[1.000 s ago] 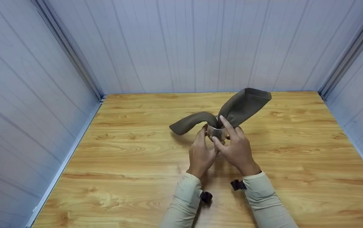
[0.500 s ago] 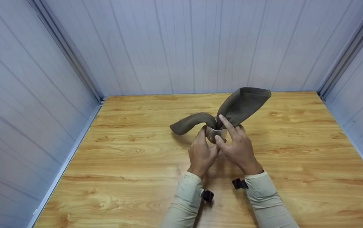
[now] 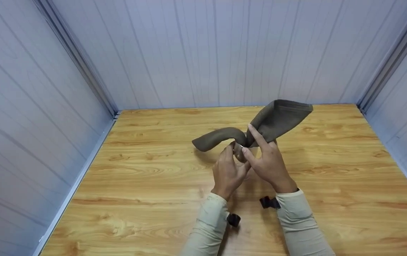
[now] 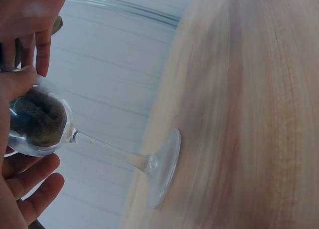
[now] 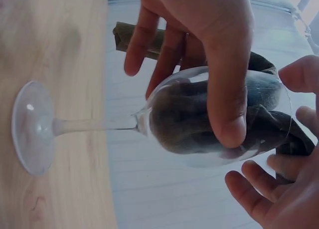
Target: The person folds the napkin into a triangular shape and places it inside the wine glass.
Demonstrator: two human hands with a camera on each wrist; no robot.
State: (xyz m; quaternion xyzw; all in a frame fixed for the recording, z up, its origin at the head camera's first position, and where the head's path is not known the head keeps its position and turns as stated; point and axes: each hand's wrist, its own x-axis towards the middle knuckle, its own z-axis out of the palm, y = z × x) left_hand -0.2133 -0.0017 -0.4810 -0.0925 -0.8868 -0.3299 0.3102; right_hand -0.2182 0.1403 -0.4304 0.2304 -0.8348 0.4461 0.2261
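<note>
A clear stemmed wine glass (image 5: 179, 124) stands between the hands, its round foot (image 4: 165, 169) low over the tabletop. Stuffed into the bowl is a dark brown-grey cloth napkin (image 3: 281, 121). One folded leaf bends out to the left, and a wider one fans up to the right. The left hand (image 3: 227, 172) grips the bowl from the left, thumb across its front in the right wrist view. The right hand (image 3: 270, 165) is at the rim, thumb at the near edge and index finger lying along the base of the right leaf. Its other fingers are partly hidden.
A wood-grain table (image 3: 139, 199) lies under everything. Pale panelled walls (image 3: 196, 53) close it in at the back and both sides. Small black wrist devices (image 3: 233, 219) hang off the inner side of both light sleeves.
The right hand shifts slightly right, and the right leaf of the napkin leans further right with it. The left hand keeps its hold on the glass.
</note>
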